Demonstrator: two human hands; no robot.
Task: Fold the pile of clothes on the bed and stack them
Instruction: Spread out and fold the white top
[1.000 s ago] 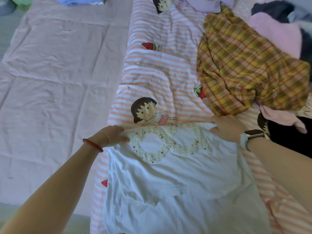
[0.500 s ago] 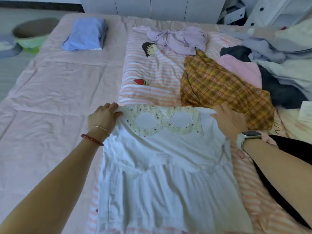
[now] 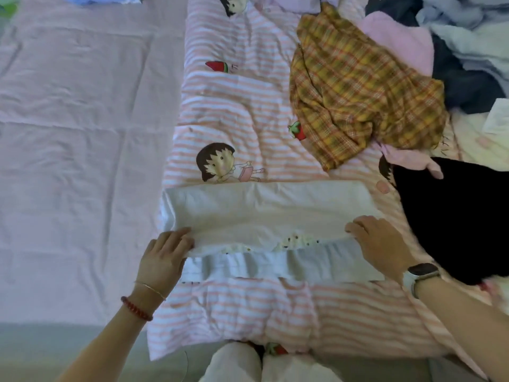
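White top: lies folded over on the striped quilt, long side running left to right, just below the plaid shirt.
Left hand: pinches the top's left end at the folded edge.
Right hand: holds its right end, fingers curled.
Next fold: probably end to end; both hands equally near.
Containers: none seen.

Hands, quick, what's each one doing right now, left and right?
Left hand: grips the folded edge of the white garment, fingers curled on it.
Right hand: grips the same edge at the other end.
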